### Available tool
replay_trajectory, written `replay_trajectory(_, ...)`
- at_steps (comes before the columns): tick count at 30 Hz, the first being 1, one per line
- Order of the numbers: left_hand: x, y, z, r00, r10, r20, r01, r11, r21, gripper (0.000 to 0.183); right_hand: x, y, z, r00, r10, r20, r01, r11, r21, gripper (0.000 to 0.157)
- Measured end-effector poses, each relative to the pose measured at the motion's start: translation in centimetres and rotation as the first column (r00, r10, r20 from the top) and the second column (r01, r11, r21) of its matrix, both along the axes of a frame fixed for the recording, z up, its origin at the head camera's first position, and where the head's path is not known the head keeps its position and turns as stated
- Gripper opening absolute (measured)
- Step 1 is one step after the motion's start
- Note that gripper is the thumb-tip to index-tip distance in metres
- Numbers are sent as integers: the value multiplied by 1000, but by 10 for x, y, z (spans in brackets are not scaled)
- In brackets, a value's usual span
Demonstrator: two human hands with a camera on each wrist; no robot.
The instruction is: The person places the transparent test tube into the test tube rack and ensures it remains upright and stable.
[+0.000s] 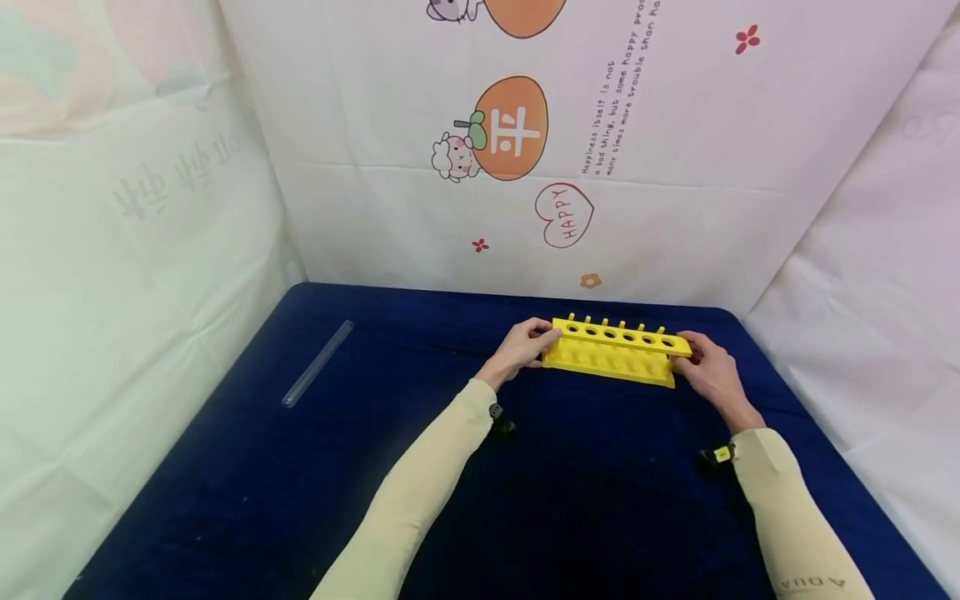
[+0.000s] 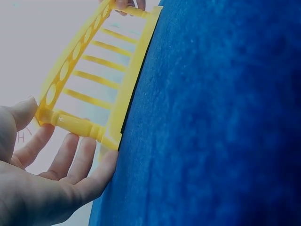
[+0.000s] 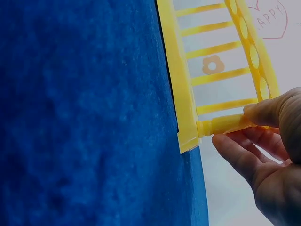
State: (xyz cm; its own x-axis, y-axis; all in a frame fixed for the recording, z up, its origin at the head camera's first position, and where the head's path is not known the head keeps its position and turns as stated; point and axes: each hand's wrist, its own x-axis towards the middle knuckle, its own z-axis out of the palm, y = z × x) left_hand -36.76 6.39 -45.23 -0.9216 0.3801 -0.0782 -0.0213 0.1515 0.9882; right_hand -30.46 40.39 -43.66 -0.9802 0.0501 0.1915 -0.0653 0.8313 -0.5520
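A yellow test tube rack (image 1: pixel 615 358) with a row of round holes and a row of pegs stands at the table's far right. Its left end is gripped by my left hand (image 1: pixel 521 346); in the left wrist view the thumb lies on the top bar and the fingers curl behind the end post (image 2: pixel 75 123). My right hand (image 1: pixel 708 367) holds the opposite end, thumb and fingers around that post (image 3: pixel 230 124) in the right wrist view. The rack's base meets or nearly meets the cloth. Far to the left lies a clear test tube (image 1: pixel 318 364).
A dark blue cloth (image 1: pixel 585 500) covers the table. White printed sheets (image 1: pixel 360 192) hang behind it and along both sides. The table's back edge runs just beyond the rack.
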Motion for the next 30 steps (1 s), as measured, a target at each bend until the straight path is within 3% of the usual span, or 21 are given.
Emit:
replay_trajectory(16,-1,-11,-1,1000,21,-11,-21,1000,-11,40,-6,-13,-3,999,24,-49,-24,1000,10,53)
replay_trajectory(30,-3,-18,-1,999,33,4,-33,999,-8,41,-11,-19,-4,1000,13,-14,-13,1000,-18,55)
